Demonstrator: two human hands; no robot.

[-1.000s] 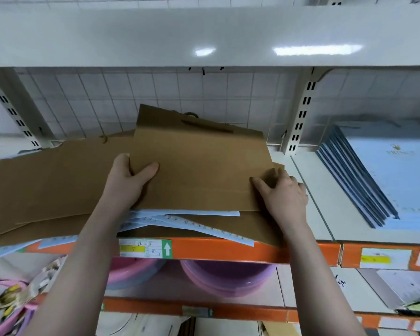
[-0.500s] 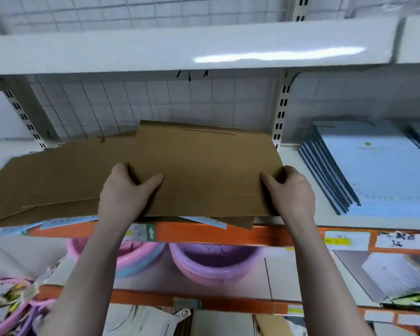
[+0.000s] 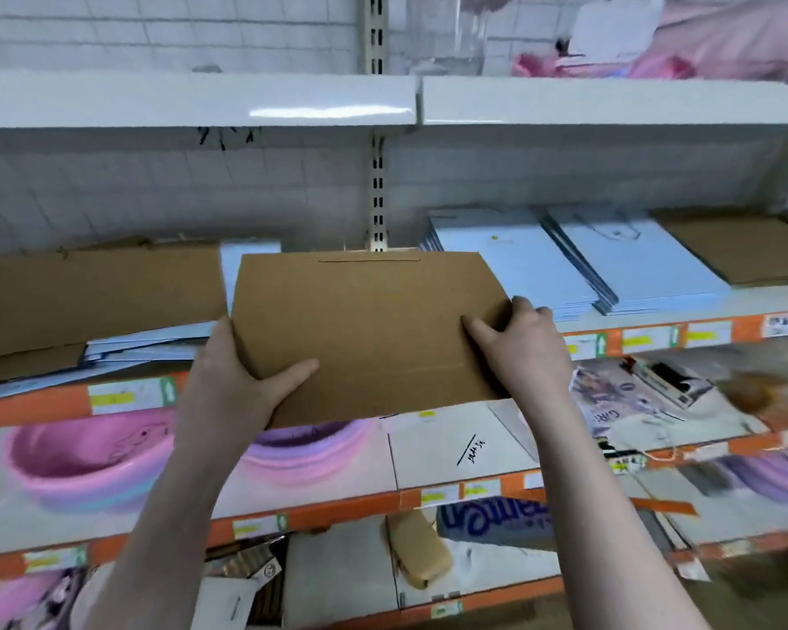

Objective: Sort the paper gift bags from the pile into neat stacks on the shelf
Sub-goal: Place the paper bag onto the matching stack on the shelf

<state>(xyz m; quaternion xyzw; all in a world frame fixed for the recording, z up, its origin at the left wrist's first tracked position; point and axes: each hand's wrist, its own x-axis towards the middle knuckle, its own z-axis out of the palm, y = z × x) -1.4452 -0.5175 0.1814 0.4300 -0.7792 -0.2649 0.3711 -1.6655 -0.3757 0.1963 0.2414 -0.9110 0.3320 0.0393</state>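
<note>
The left hand (image 3: 242,379) grips the left edge of a flat brown bag (image 3: 369,329), thumb laid across the top face near the front left corner, fingers hidden beneath. The right hand (image 3: 524,352) grips the right edge of the same bag, thumb on the top face, fingers curled round the edge. The bag is held level in front of the shelf (image 3: 656,311), its front edge out past the orange shelf lip (image 3: 33,406) and its rear edge reaching over the shelf, in line with the slotted upright (image 3: 376,206) at the back. A thin handle line shows along the bag's rear edge. Whether the bag touches the shelf cannot be told. Below the bag, on the next shelf down, stand pink and purple basins (image 3: 92,461) toward the left end. On the shelf, left of the held bag, lies the pile (image 3: 92,293): large brown bags spread loosely over light blue bags whose edges project at the front. A further light blue bag shows at the back, between the pile and the held bag. Right of the upright, two blue stacks (image 3: 574,261) lie side by side, their layered edges toward the front. At the right end of the shelf, just beside the blue stacks, lies a brown stack (image 3: 738,252). Above, a white upper shelf (image 3: 192,100) spans the width.
</note>
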